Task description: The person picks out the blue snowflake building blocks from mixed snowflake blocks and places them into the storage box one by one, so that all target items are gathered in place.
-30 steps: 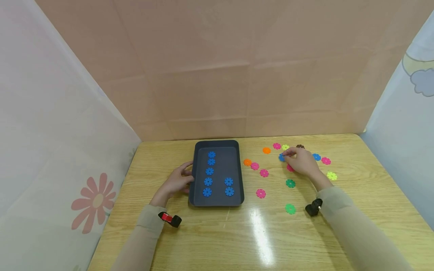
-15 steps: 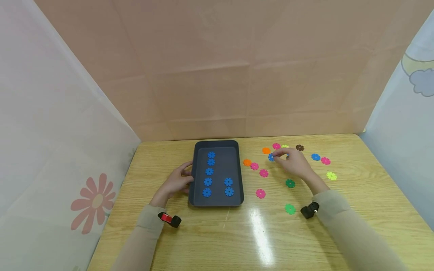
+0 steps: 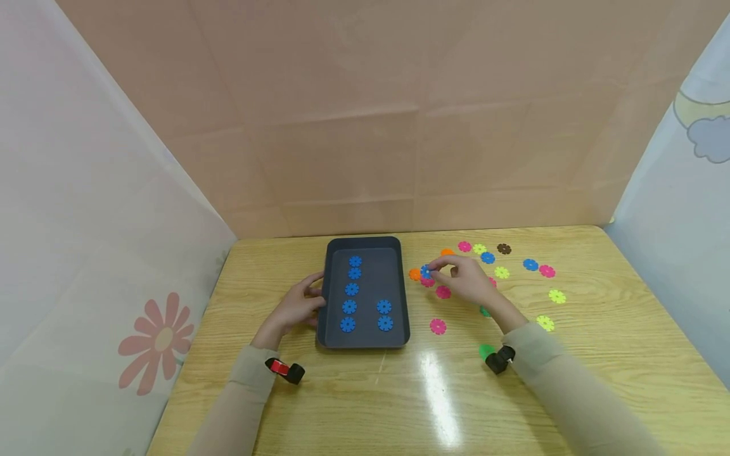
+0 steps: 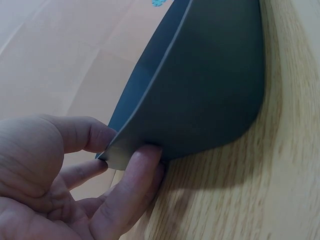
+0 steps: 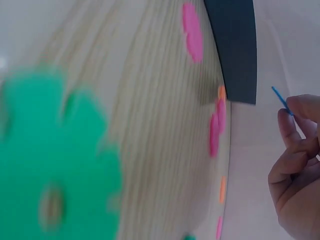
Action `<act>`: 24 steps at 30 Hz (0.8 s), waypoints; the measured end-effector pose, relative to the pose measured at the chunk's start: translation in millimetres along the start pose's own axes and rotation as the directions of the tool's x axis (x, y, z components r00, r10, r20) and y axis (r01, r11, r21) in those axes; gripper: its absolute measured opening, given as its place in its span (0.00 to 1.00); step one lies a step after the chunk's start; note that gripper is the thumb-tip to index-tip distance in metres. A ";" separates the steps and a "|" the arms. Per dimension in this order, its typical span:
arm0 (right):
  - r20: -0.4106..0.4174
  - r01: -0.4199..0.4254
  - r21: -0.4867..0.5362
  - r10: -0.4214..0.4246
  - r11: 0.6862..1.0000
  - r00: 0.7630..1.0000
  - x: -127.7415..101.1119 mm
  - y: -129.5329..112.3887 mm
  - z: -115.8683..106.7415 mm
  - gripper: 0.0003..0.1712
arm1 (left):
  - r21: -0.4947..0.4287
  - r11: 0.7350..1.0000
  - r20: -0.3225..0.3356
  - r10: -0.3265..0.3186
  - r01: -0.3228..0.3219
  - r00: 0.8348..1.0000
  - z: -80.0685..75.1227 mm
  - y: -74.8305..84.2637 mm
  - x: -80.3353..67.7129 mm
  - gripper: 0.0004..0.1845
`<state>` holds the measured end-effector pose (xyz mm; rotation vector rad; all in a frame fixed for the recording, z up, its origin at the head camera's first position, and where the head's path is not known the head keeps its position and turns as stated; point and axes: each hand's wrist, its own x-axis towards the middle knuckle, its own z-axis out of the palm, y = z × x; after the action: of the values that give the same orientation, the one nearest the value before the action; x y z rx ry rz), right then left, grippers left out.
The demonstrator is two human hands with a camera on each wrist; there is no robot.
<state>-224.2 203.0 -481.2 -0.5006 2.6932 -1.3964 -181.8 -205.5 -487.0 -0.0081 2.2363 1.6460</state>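
Head view: we are pinching a blue disc in our right hand, above the bench just right of the tray; our left hand is gripping the tray's left rim.

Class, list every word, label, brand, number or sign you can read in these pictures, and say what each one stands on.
None: no readable text on the dark tray, the blue disc pinched by the right hand, the other discs, the left hand, the table or the curtains, which bear only pictures.
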 end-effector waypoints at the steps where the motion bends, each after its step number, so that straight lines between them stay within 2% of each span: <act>1: 0.003 0.003 0.028 -0.003 1.000 1.000 1.1 -1.8 2.8 0.09 | 0.001 1.000 0.002 0.000 0.000 1.000 0.0 -0.1 -0.2 0.38; 7: 0.061 -0.016 0.174 0.005 0.985 0.998 7.3 -11.0 22.1 0.10 | 0.008 1.000 0.006 0.002 -0.003 1.000 -0.3 -0.5 0.0 0.39; 11: 0.094 -0.015 0.217 -0.006 0.976 0.996 10.3 -17.6 34.4 0.10 | 0.007 1.000 -0.007 -0.006 0.006 1.000 -0.2 -1.6 1.9 0.39; 18: 0.135 0.029 0.173 -0.053 0.985 0.989 18.4 -20.7 52.3 0.08 | 0.006 1.000 -0.005 -0.003 0.003 1.000 -0.3 -3.1 3.1 0.39; 24: 0.164 0.045 0.106 -0.062 0.993 0.985 24.4 -24.0 65.3 0.06 | 0.012 1.000 -0.013 -0.011 0.011 1.000 0.7 -1.8 3.1 0.38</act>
<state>-227.6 131.3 -497.9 -0.6543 2.4810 -1.4267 -184.1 -204.8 -489.7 -0.0279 2.2513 1.6314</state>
